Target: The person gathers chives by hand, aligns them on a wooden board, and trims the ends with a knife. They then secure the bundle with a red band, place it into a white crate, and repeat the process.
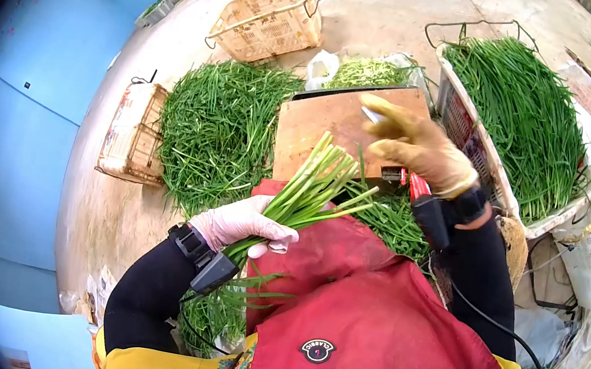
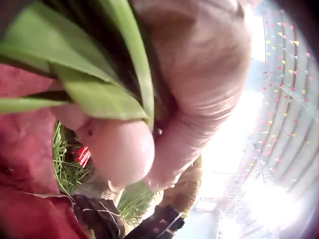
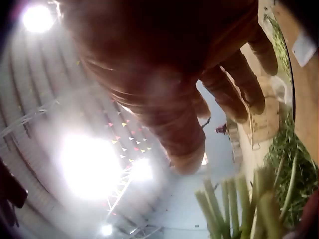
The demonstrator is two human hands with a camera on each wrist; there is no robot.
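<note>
My white-gloved left hand (image 1: 242, 224) grips a bunch of garlic chives (image 1: 314, 187), its pale cut ends pointing up toward a wooden board (image 1: 311, 123). In the left wrist view the thumb and fingers curl round flat green leaves (image 2: 79, 64). The right hand (image 1: 427, 146), in a yellowish glove, is blurred over the board's right side. Its fingers spread apart in the right wrist view, with nothing between them, and the bunch's stem ends (image 3: 239, 206) stand below. A small white piece (image 3: 303, 49) lies on the board.
Loose chives (image 1: 219, 137) are heaped left of the board. A crate full of chives (image 1: 520, 124) stands at right, with a crate (image 1: 268, 20) behind and another (image 1: 134, 132) at left. Pale trimmings (image 1: 370, 73) lie beyond the board. A red and black object (image 1: 418, 186) sits beneath the right wrist.
</note>
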